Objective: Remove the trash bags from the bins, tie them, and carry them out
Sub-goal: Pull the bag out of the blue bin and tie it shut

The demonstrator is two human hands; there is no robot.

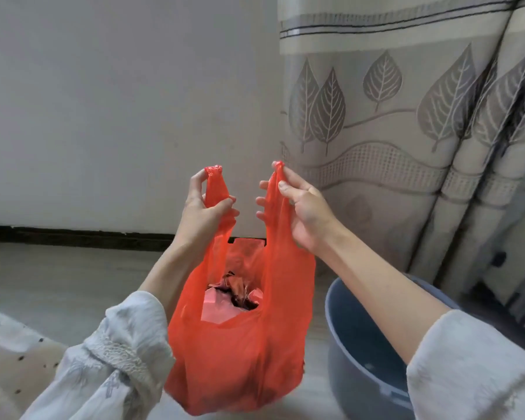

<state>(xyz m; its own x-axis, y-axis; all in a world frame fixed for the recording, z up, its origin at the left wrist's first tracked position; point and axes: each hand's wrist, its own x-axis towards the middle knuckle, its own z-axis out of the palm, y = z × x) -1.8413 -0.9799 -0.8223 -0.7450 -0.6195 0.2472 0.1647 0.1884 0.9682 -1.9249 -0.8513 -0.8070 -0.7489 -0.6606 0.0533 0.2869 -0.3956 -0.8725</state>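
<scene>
Red trash bag point(237, 344) hanging in mid-air, out of the blue bin point(358, 353) at lower right, mouth open (crumpled waste visible inside). Left hand point(205, 212) closed on the left handle loop, right hand point(297, 207) pinched on the right one, handles pulled up and apart. Leaf-patterned curtain point(406, 116) behind.

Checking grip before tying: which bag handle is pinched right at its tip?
The handle in the right hand; the left hand grips lower, leaving its handle's loop free above.
</scene>
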